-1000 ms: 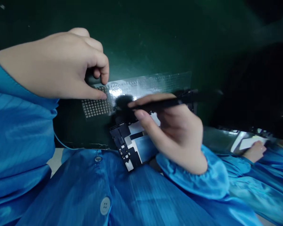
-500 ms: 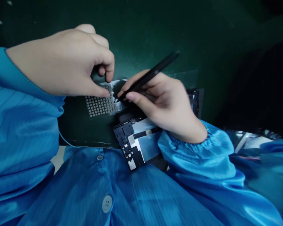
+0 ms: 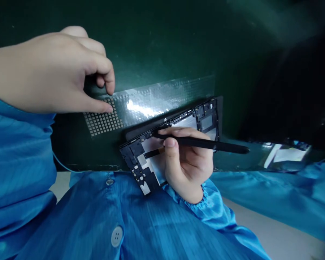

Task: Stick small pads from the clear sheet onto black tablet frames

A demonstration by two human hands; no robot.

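Note:
My left hand (image 3: 62, 72) has thumb and forefinger on a clear plastic sheet (image 3: 151, 97) at the part bearing rows of small square pads (image 3: 105, 122). The other fingers curl under, and the two fingertips press the sheet a little apart. My right hand (image 3: 189, 159) is closed around black tweezers (image 3: 211, 143), gripped like a pen. Their tip reaches the upper edge of an opened black electronic device (image 3: 148, 153), with silver plates and small parts showing. Whether the tip carries a pad is too small to tell. My right hand covers the device's middle.
The device lies tilted over the front edge of a dark green mat (image 3: 157, 43), against my blue smock (image 3: 97, 216). A large dark shape (image 3: 289, 97) stands at the right. Beneath it are white and shiny items (image 3: 287, 153).
My right hand has moved with the tweezers from the pad sheet down and right onto the device, and the tweezers now point left. My left hand stays at the sheet.

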